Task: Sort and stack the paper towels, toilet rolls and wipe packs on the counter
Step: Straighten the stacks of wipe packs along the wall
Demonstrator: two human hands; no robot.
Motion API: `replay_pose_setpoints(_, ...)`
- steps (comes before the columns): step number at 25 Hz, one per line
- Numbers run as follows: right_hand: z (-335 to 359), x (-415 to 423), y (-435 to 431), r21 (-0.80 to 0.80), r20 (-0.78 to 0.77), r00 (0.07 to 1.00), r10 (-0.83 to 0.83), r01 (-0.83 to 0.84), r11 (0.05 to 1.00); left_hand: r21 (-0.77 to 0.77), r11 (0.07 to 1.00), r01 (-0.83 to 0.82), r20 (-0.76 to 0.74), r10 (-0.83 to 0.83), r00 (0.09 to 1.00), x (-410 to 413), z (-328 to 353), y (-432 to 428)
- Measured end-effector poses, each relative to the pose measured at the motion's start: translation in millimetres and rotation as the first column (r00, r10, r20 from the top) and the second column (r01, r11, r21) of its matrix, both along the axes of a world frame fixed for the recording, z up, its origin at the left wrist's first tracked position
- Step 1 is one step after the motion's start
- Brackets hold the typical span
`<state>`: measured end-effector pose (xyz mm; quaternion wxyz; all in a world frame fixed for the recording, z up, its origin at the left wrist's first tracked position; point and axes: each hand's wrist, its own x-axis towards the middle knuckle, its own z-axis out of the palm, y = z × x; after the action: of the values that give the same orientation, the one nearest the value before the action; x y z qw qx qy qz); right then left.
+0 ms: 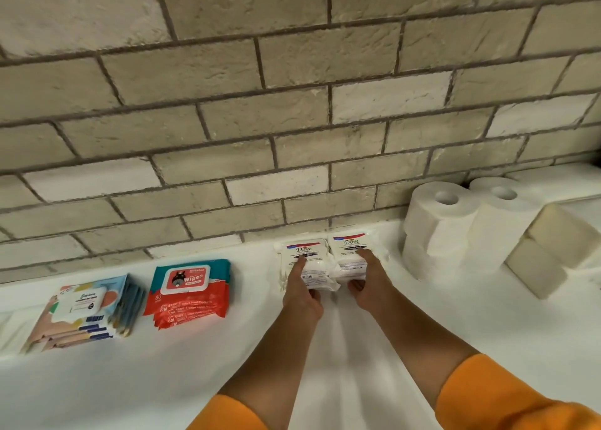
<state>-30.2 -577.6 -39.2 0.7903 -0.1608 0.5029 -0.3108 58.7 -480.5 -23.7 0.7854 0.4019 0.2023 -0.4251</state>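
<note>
Gripping two white Dove wipe stacks side by side by the far brick wall [292, 104] — our left hand [301, 291] holds the left stack [304, 260], our right hand [366, 283] the right stack [349, 254].

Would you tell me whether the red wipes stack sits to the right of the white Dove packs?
No, the red wipes stack lies left of the two Dove packs, which the left hand and right hand rest on.

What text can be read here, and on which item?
"Dove" on the left white pack.
"Dove" on the right white pack.
"Wipes" and "80" on the red pack.
The pastel pack's label and all fine print are too blurred.
</note>
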Motion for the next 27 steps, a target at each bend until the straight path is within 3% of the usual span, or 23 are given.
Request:
replay_pose_setpoints(12,-1.6,49.2,46.7,-0.008,-0.056,0.997,0.048,-0.049,0.999,-0.023,1.0,-0.011,0.055,0.013,0.998,43.5,2.4,47.9)
replay_pose_setpoints(27,2.4,37.6,48.7,-0.042,-0.038,0.989,0.144,-0.146,0.988,0.055,0.989,0.135,0.078,-0.139,0.987,49.9,1.1,54.6)
